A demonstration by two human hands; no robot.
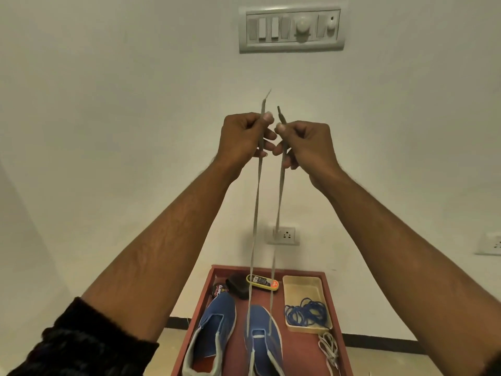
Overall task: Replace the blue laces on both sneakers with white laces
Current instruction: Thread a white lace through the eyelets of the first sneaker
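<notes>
While both arms reach up in front of the wall, the red tray (334, 316) below serves as the landmark for everything else. On it stand two blue sneakers: the left sneaker (210, 332) has no lace in it, and the right sneaker (261, 337) beside it has one white lace (254, 213) threaded low through its eyelets. Both lace halves rise straight up from that shoe, high above the tray, probably so the two ends can be matched for even length. The left hand (244, 138) pinches one end between thumb and curled fingers; the right hand (305, 145) pinches the other the same way, the two hands almost touching. At the tray's right side sits one beige box (291, 289) holding the removed blue laces (306, 313) in a tangle, kept out of the way. Just in front of the box lies one spare white lace (329, 348), likely waiting for the left shoe.
</notes>
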